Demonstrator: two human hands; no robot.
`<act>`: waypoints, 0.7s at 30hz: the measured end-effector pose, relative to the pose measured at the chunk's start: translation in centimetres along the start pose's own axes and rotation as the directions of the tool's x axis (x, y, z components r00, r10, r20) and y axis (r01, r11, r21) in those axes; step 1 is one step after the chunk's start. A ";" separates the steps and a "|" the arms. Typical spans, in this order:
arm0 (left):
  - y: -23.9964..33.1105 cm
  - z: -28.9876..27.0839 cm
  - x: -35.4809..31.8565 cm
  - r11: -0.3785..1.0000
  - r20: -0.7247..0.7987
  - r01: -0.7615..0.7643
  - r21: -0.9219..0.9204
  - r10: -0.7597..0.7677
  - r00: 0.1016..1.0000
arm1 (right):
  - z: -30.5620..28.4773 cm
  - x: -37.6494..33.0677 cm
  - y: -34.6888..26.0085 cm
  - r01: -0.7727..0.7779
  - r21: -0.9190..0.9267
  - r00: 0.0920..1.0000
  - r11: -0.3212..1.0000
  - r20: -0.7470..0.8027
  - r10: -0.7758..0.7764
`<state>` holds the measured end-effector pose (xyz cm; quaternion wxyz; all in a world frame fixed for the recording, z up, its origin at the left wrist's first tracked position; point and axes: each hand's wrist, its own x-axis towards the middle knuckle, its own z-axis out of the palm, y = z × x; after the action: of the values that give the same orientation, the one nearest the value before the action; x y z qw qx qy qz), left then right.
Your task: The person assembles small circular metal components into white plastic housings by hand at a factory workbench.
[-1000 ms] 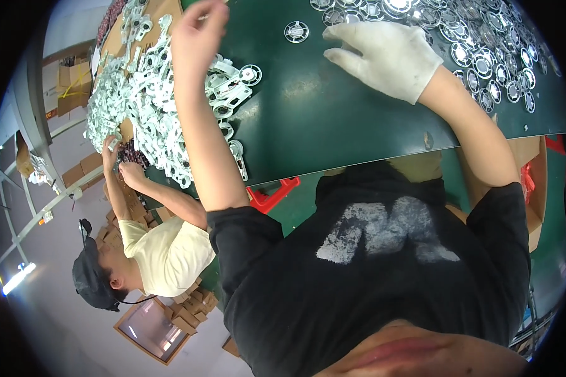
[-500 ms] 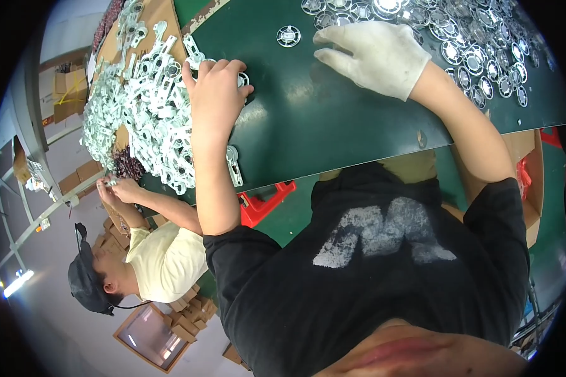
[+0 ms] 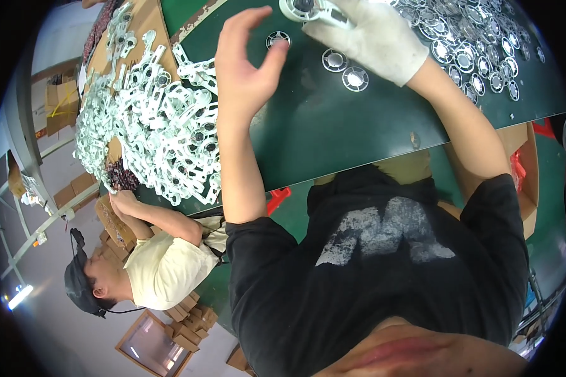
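Our gloved right hand holds a ring-ended plastic part; our widely spread left hand, sweeping low, could knock the spoked disc beside its thumb.

Lit tube lamp; wood-framed panel, perhaps window; cartons beside.
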<state>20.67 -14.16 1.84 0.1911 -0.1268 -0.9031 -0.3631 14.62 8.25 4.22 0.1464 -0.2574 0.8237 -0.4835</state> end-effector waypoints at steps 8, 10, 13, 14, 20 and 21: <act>-1.2 2.8 -2.0 0.934 0.117 0.076 0.349 -0.124 0.985 | -0.4 -0.1 0.8 0.068 -0.494 0.945 0.867 -0.247 -0.215; -1.1 3.0 -2.2 0.926 0.089 0.077 0.370 -0.118 0.989 | -0.3 -0.3 0.6 0.104 -0.518 0.952 0.849 -0.195 -0.236; -2.1 2.8 -2.6 0.910 -0.004 0.105 0.401 -0.113 0.994 | 0.5 -0.1 1.5 0.152 -0.562 0.952 0.813 -0.137 -0.273; -2.5 2.8 -2.6 0.901 -0.049 0.118 0.417 -0.107 0.993 | 0.6 -0.3 1.6 0.152 -0.567 0.954 0.809 -0.131 -0.271; -3.7 2.7 -2.8 0.863 -0.171 0.262 0.433 -0.207 0.963 | 0.8 -0.7 0.8 -0.016 -0.539 0.996 0.842 -0.086 -0.036; -3.5 2.5 -2.7 0.872 -0.136 0.290 0.394 -0.256 0.957 | 0.8 -0.6 0.5 -0.036 -0.520 0.998 0.853 -0.066 0.002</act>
<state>21.22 -15.10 -3.10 0.1958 0.0594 -0.9595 -0.1938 15.41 8.21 3.35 0.0498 -0.2639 0.9305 -0.2489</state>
